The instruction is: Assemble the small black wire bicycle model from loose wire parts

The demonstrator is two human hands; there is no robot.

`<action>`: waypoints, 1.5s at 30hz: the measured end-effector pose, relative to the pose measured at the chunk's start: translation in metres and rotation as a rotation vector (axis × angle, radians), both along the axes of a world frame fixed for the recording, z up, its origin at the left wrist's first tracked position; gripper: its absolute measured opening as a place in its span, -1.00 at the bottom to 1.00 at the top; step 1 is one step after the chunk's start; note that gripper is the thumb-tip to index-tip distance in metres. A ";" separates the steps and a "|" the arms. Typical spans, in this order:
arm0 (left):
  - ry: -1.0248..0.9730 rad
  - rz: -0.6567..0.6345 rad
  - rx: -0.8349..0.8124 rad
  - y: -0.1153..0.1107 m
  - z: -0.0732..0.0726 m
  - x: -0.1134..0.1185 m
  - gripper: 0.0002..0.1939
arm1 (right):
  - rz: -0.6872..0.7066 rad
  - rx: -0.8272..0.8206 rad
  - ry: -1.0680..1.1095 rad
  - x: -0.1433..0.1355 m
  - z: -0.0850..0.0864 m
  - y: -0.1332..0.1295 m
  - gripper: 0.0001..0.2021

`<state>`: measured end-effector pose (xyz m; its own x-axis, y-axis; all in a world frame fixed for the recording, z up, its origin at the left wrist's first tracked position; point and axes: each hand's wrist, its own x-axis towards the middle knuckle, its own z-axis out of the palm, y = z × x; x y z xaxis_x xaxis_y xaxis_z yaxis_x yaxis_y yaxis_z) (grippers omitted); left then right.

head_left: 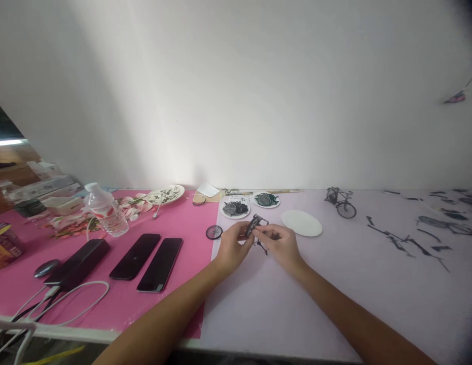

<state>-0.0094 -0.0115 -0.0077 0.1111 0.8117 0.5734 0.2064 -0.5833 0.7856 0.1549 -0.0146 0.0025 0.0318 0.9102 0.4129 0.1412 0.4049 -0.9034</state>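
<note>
Both my hands meet at the middle, above the pale part of the table. A small dark model bicycle part is pinched between the fingers of my left hand. My right hand grips the same part from the right side; a thin dark piece hangs below the fingertips. Left of my left hand, a loose black wheel lies flat. Behind the hands are two plates with dark wheels and small parts, a left plate and a right plate. A bare white plate lies right of them.
An assembled model bicycle stands at the right, with printed dark shapes beyond it. On the pink surface are two phones, a black power strip, cables, a water bottle and a plate of white pieces.
</note>
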 end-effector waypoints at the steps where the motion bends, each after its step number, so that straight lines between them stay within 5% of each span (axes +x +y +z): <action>1: -0.009 -0.001 0.003 0.000 0.000 0.000 -0.77 | -0.002 -0.001 -0.001 0.000 0.000 0.000 -0.77; 45: 0.100 0.047 0.118 0.005 -0.008 -0.007 -0.78 | -0.189 0.429 -0.487 0.004 -0.002 -0.001 -0.81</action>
<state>-0.0161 -0.0070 -0.0153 0.1359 0.7451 0.6530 0.3100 -0.6580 0.6863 0.1590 -0.0152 0.0002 -0.1074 0.6594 0.7440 0.5952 0.6421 -0.4832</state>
